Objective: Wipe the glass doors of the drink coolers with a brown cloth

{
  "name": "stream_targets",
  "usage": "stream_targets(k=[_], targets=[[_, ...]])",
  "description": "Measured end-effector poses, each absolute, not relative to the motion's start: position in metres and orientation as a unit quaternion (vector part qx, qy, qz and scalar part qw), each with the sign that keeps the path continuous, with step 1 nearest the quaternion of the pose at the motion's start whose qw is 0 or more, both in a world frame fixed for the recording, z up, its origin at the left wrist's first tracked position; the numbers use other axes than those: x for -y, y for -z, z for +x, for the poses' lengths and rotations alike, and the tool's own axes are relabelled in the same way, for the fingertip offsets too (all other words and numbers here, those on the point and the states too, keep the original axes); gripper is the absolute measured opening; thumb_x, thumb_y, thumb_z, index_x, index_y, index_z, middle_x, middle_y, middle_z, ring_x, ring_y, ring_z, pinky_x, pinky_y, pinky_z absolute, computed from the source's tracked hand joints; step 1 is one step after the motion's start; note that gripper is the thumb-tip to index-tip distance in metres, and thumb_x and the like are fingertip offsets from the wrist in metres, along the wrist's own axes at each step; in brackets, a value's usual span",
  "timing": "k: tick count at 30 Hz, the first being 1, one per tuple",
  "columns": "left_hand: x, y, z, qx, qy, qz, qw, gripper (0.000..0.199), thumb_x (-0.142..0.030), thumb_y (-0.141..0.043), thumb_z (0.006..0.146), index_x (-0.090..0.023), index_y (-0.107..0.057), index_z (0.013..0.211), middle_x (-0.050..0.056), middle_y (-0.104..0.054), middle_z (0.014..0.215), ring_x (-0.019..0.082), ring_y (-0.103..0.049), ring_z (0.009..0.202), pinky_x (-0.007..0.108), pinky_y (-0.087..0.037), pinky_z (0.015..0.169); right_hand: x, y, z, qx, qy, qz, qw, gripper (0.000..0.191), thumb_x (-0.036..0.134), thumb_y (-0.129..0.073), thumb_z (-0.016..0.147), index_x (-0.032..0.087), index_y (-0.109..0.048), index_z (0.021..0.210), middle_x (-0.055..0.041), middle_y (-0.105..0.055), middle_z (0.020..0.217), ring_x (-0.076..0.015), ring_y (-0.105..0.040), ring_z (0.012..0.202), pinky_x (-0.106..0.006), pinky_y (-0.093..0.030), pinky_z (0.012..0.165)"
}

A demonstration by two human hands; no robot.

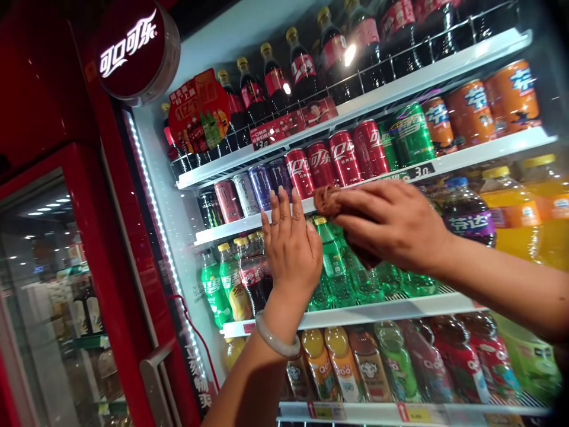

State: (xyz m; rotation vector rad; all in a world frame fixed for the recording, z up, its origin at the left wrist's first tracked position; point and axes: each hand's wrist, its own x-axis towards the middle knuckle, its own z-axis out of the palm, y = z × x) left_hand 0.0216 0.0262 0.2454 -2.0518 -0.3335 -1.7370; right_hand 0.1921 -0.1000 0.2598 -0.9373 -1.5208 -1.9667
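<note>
My left hand is held up flat, fingers stretched out, and seems to rest on the glass front of a drinks fridge. A pale bangle circles its wrist. To its right, my right hand grips a crumpled brown cloth, its fingers pressing it toward the glass. Part of the cloth hangs below the palm. Behind the hands stand red cola cans, a purple can and green soda bottles, partly hidden by the hands.
Cola bottles line the top shelf behind a wire rail. Juice bottles fill a lower shelf. At left are a metal door handle, a thin red cord, a round lit sign and another red-framed fridge.
</note>
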Motion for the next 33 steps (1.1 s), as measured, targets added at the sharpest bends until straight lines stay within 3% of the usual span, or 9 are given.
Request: stream_targets(k=[4, 7, 12, 19, 25, 31, 33], targets=[[-0.022, -0.256, 0.031, 0.137, 0.634, -0.735, 0.199, 0.063, -0.020, -0.044, 0.103, -0.022, -0.036, 0.166, 0.010, -0.026, 0.178, 0.027, -0.015, 0.168, 0.062, 0.000, 0.137, 0.093, -0.281, 0.190, 0.491, 0.700, -0.399, 0.331, 0.026, 0.028, -0.055, 0.105, 0.028, -0.072, 0.125, -0.0005, -0.067, 0.144, -0.0247, -0.059, 0.114, -0.044, -0.047, 0.095], [-0.018, -0.266, 0.038, 0.156, 0.623, -0.737, 0.212, 0.061, -0.024, -0.042, 0.106, -0.023, -0.034, 0.166, 0.009, -0.021, 0.180, 0.027, -0.012, 0.169, 0.061, 0.005, 0.137, 0.085, -0.279, 0.178, 0.501, 0.708, -0.367, 0.336, 0.024, 0.029, -0.056, 0.105, 0.028, -0.072, 0.123, 0.0013, -0.070, 0.138, -0.0230, -0.059, 0.112, -0.043, -0.045, 0.093], [-0.010, -0.266, 0.048, 0.155, 0.576, -0.747, 0.295, 0.066, -0.022, -0.033, 0.109, -0.019, -0.013, 0.172, 0.010, -0.017, 0.181, 0.024, -0.008, 0.169, 0.054, -0.002, 0.139, 0.115, -0.261, 0.218, 0.568, 0.711, -0.328, 0.256, 0.024, 0.028, -0.065, 0.101, 0.025, -0.068, 0.125, -0.0024, -0.071, 0.135, -0.0244, -0.060, 0.113, -0.041, -0.046, 0.093], [-0.010, -0.259, 0.053, 0.150, 0.543, -0.750, 0.348, 0.066, -0.025, -0.035, 0.110, -0.019, -0.014, 0.172, 0.012, -0.026, 0.179, 0.025, -0.013, 0.169, 0.056, -0.011, 0.140, 0.105, -0.280, 0.216, 0.468, 0.715, -0.364, 0.369, 0.019, 0.027, -0.064, 0.099, 0.025, -0.074, 0.116, -0.0029, -0.072, 0.133, -0.0250, -0.060, 0.109, -0.043, -0.045, 0.090], [-0.011, -0.258, 0.054, 0.136, 0.556, -0.741, 0.350, 0.070, -0.024, -0.038, 0.109, -0.022, -0.008, 0.173, 0.011, -0.027, 0.178, 0.025, -0.017, 0.168, 0.056, -0.015, 0.139, 0.128, -0.258, 0.234, 0.564, 0.732, -0.312, 0.222, 0.019, 0.026, -0.065, 0.100, 0.026, -0.072, 0.118, -0.0009, -0.071, 0.135, -0.0232, -0.059, 0.113, -0.041, -0.046, 0.095], [-0.009, -0.263, 0.056, 0.131, 0.565, -0.740, 0.341, 0.070, -0.022, -0.041, 0.108, -0.024, -0.014, 0.173, 0.012, -0.024, 0.179, 0.030, -0.015, 0.168, 0.063, -0.009, 0.138, 0.127, -0.288, 0.249, 0.468, 0.726, -0.379, 0.332, 0.016, 0.028, -0.062, 0.101, 0.026, -0.075, 0.111, -0.0015, -0.072, 0.133, -0.0241, -0.060, 0.109, -0.043, -0.046, 0.091], [-0.008, -0.267, 0.057, 0.132, 0.563, -0.742, 0.338, 0.069, -0.022, -0.041, 0.108, -0.025, -0.016, 0.172, 0.012, -0.023, 0.179, 0.031, -0.015, 0.168, 0.066, -0.006, 0.137, 0.119, -0.286, 0.238, 0.474, 0.722, -0.379, 0.333, 0.016, 0.027, -0.062, 0.101, 0.026, -0.074, 0.111, -0.0013, -0.071, 0.134, -0.0240, -0.060, 0.112, -0.044, -0.045, 0.093]])
